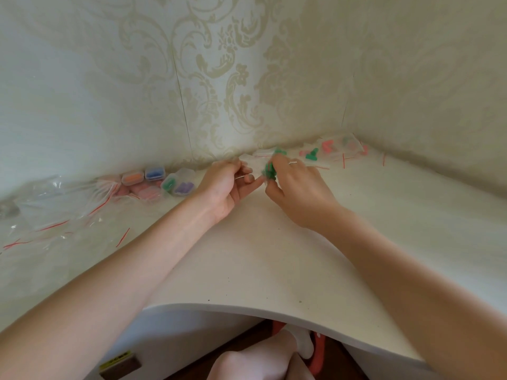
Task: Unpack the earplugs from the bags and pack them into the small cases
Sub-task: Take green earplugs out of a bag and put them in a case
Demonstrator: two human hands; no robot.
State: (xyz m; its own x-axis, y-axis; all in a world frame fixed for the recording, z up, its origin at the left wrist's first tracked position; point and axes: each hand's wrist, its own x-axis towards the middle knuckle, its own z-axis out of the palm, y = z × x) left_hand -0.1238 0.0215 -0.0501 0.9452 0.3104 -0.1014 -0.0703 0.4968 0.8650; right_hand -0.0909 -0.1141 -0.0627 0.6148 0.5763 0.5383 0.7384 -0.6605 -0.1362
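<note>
My left hand [229, 185] and my right hand [295, 187] meet near the back of the white table [260, 256]. Between them is a small clear bag [259, 165] holding green earplugs [270, 170]. My left fingers pinch the bag's left side and my right fingers grip the green earplugs through or at the bag. Several small clear cases sit to the left by the wall: an orange-filled case [132, 178], a blue one [154, 173], a green one [168, 184] and a purple one [183, 188].
Empty clear zip bags with red strips [55, 212] lie at the far left. More bagged earplugs, green [312, 154] and pink [327, 146], lie in the back right corner. Patterned walls close in the back and right. The table's curved front edge [247, 307] lies near me.
</note>
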